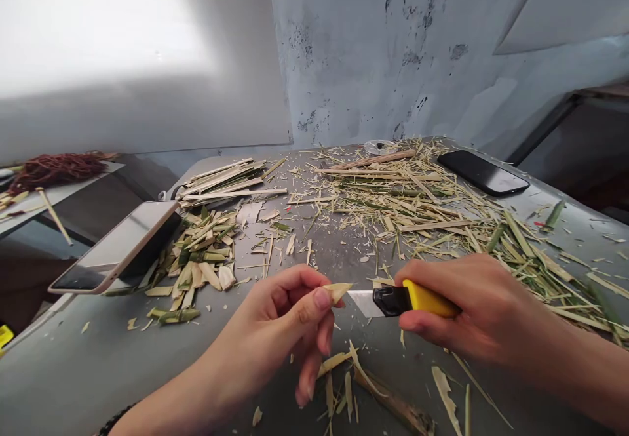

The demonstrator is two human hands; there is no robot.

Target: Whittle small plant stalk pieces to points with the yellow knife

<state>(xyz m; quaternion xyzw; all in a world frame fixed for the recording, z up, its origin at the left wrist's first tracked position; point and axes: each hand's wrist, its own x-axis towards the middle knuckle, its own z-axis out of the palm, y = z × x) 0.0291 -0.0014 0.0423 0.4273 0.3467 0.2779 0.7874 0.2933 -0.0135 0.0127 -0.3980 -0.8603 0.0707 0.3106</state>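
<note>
Between the thumb and fingers of my left hand (295, 321) is a small pale piece of bamboo (339, 290) with a pointed tip facing right. My right hand (472, 311) is wrapped round a yellow and black utility knife (427, 299). The knife's wide blade (366, 303) is out and points left, its end close to the bamboo tip; whether they touch I cannot tell. Below my hands lie pale shavings (348, 393) and a brownish stick (393, 400). Left of my left hand is a pile of short cut bamboo pieces (206, 252).
A phone in a light case (118, 246) leans at the table's left edge. Long split strips (226, 183) lie behind the pile. Thin slivers (417, 200) cover the right side, near a black phone (484, 172). Reddish-brown strands (56, 177) sit on a side table.
</note>
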